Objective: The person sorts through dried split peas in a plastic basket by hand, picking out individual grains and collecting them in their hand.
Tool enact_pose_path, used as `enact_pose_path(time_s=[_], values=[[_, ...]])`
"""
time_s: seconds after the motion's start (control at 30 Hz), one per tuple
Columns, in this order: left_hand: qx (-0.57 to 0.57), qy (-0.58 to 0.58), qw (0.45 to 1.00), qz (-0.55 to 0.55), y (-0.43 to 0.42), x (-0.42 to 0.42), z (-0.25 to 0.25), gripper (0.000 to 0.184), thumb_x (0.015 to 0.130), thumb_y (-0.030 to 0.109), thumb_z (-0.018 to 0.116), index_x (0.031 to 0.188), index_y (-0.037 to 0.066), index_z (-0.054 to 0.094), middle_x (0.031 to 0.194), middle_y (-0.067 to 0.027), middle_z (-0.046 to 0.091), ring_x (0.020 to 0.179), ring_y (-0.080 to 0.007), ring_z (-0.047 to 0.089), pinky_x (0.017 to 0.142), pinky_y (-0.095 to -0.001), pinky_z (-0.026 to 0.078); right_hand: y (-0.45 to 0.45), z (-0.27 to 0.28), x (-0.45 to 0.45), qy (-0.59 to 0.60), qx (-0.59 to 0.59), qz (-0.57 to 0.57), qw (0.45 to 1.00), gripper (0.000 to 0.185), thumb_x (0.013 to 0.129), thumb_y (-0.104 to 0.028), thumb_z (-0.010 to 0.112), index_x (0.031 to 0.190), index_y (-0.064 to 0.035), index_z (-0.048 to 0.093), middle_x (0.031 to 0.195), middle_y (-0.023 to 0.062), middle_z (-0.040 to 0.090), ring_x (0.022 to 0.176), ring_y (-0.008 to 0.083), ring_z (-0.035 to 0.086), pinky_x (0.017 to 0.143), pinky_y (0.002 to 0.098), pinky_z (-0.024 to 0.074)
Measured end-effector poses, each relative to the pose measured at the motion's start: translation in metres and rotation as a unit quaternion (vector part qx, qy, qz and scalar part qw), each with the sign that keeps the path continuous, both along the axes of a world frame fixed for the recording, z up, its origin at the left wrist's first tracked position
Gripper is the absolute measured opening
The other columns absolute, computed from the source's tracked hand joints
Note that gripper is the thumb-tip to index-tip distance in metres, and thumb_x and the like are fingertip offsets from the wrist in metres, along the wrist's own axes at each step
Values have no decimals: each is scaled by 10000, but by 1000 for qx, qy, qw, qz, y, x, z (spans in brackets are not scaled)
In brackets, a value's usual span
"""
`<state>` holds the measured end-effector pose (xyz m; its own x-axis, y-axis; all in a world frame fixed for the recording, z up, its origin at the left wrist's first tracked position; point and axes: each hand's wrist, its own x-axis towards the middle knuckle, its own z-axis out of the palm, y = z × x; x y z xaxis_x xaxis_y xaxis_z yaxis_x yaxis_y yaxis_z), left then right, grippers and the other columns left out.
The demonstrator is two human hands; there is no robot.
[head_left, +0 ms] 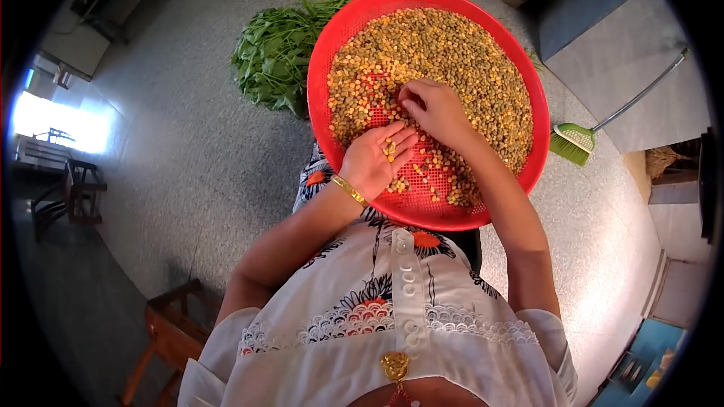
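No text, label, brand, number or sign can be read.

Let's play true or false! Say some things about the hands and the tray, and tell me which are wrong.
1. The left hand is palm up with yellow seeds on it. True.
2. The right hand is over the tray. True.
3. The tray is blue. False: the tray is red.
4. Green leaves lie on the floor. True.
5. The broom is inside the tray. False: the broom is outside the tray.
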<state>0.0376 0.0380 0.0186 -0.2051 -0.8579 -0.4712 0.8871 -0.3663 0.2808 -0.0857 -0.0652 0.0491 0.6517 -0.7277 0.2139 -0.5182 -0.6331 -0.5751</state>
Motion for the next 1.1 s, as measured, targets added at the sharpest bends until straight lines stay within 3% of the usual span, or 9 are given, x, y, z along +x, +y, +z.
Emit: enact_pose_path(time_s=[0.1,0.23,0.3,0.47,0.7,0.8,0.9,0.93,1.1], values=[[-16,-10,1000,23,-1,-1,-9,286,882,157,359,1081,-3,486,1053,-95,537,1039,-217,489,934,-359,379,19,11,-6,-45,77,162,983,120,717,-96,593,825,-54,562,768,99,562,662,239,559,596,323,444],[-96,27,995,2,-2,5,-44,236,886,160,318,949,60,522,963,-39,569,927,-169,520,794,-339,434,35,-9,-6,36,-78,193,977,178,656,-82,600,821,-56,539,778,98,524,760,270,538,630,357,445],[-14,-37,999,36,0,-2,-20,244,885,166,306,927,73,528,941,-37,570,852,-160,525,719,-316,431,40,-14,-5,60,-96,186,976,174,660,-98,597,816,-58,529,791,101,520,796,287,527,652,370,446],[-149,24,987,-47,-8,14,-52,233,884,158,318,922,71,531,955,-34,567,877,-155,521,760,-310,432,40,-4,3,49,-113,187,975,146,682,-99,573,795,-36,504,792,120,518,797,293,535,668,379,451],[32,-9,999,-7,-7,13,-20,184,862,184,452,934,46,550,815,-20,521,744,-150,474,713,-275,421,14,13,-26,73,-110,-6,991,171,754,-162,548,869,-44,505,791,138,574,713,298,582,617,394,477],[43,21,999,-3,-8,15,-13,177,858,248,457,763,102,491,667,2,427,575,-119,373,529,-228,335,15,8,-38,242,-38,-94,965,198,762,-172,550,919,-54,522,816,142,594,742,293,592,625,404,480],[-16,94,995,-26,-7,21,-15,236,862,270,455,677,130,412,584,28,346,489,-100,313,445,-228,273,36,-14,-27,89,183,229,952,318,798,-197,574,1079,-60,519,813,109,619,744,217,603,689,324,473],[-4,74,997,-9,-6,19,-14,280,869,291,453,648,136,380,542,34,305,446,-93,277,405,-229,233,39,-15,-28,190,283,279,898,329,806,-196,572,1090,-42,510,794,91,611,750,181,595,677,304,467],[-55,83,995,-10,-3,21,-15,307,885,295,441,632,133,379,530,25,319,448,-96,291,404,-230,244,32,-53,3,158,450,249,843,213,810,-122,522,1001,-25,516,778,93,605,623,145,580,579,273,471]])
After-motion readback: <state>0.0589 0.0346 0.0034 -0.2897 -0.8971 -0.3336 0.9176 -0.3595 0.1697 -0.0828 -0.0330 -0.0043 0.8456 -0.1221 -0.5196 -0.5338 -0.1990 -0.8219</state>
